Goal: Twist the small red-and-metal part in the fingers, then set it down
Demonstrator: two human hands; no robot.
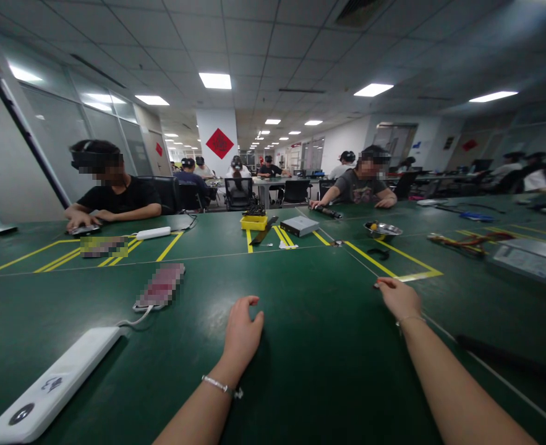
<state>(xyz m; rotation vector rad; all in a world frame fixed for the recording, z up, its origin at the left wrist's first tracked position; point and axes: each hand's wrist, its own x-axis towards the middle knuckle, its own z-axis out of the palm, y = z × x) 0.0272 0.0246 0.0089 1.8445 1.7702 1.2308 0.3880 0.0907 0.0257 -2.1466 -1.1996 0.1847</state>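
Note:
My left hand (pixel 242 327) rests over the green table (pixel 310 346), fingers slightly bent and thumb apart, with nothing in it. A bracelet circles that wrist. Farther right, my right hand (pixel 400 301) reaches forward with its fingertips pinched together at the table surface, beside the yellow tape outline (pixel 370 259). Something small and dark shows at those fingertips, too small to name. A black curved piece (pixel 378 253) lies just beyond it. Left of my left hand lies a phone (pixel 160 285), joined by a white cable to a long white power bank (pixel 52 386).
A yellow tray (pixel 253 222) of dark parts, a grey box-shaped drive (pixel 299 225) and a metal bowl (pixel 383 230) stand farther back. A metal power supply (pixel 527 259) with coloured wires lies right. Two people (pixel 119 196) (pixel 356 185) sit across the table.

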